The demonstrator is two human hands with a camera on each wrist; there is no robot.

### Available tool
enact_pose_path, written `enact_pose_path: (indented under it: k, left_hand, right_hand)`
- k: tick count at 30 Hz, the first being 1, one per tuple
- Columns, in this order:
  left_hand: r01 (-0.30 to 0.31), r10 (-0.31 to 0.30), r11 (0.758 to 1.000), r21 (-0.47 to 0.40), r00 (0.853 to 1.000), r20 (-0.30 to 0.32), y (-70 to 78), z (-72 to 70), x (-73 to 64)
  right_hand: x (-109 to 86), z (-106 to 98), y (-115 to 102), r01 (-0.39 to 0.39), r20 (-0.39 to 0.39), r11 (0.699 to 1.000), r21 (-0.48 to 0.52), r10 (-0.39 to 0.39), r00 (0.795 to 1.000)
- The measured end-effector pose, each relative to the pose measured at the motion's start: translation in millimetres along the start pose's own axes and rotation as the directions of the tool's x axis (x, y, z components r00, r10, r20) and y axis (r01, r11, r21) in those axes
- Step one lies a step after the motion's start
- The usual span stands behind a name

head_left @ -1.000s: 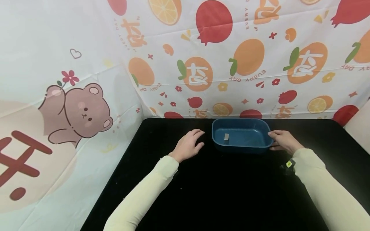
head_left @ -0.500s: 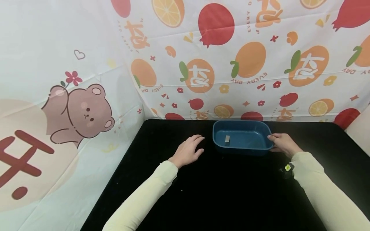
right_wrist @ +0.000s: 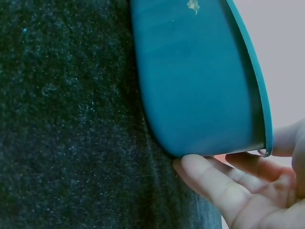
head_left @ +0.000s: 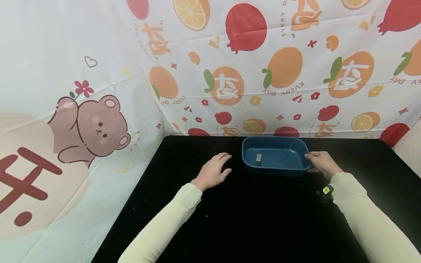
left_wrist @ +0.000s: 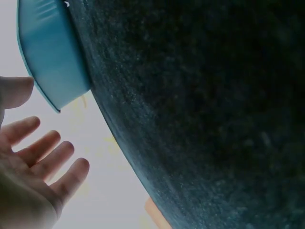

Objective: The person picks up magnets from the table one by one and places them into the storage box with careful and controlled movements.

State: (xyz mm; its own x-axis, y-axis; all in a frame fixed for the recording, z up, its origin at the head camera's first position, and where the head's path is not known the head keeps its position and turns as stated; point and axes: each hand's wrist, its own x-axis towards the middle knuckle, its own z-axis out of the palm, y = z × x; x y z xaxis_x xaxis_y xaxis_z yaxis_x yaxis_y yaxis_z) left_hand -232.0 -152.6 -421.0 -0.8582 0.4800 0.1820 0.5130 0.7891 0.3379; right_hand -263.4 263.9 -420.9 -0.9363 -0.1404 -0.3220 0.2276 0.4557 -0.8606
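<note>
A blue plastic tub (head_left: 276, 168) with rounded corners rests on the black table near its back edge. Inside, toward the left end, lies a small grey rectangular block (head_left: 258, 157). My right hand (head_left: 323, 163) holds the tub's right end, the thumb at the rim and the fingers against the outer wall. In the right wrist view the fingertips (right_wrist: 194, 164) meet the tub's end wall low down, near the table. Left of the tub, my left hand (head_left: 213, 171) hovers with nothing in it, its fingers spread and apart from the tub.
The black table (head_left: 263, 219) stretches toward me, with a few tiny pale specks on it. A fruit-printed cloth (head_left: 250, 73) hangs right behind the table, and a bear-printed cloth (head_left: 102, 128) hangs along the left side.
My left hand has drawn back slightly toward me. The right hand's fingers have tucked in closer to the tub's end. The head view has shifted a little; the tub has hardly moved.
</note>
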Motion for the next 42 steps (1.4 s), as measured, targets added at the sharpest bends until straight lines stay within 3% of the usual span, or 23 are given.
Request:
enact_pose_path:
  k: [26, 42]
  left_hand:
    - [0.030, -0.030, 0.999, -0.023, 0.999, 0.012, -8.0, 1.6, -6.6]
    - [0.064, -0.063, 0.997, -0.038, 0.998, 0.014, -4.3, 3.1, -9.0]
  right_hand:
    - [4.2, 1.2, -5.4, 0.002, -0.081, 0.999, -0.044, -0.005, 0.997]
    - [7.6, 7.1, -21.3, 0.017, -0.049, 1.000, -0.016, -0.018, 0.999]
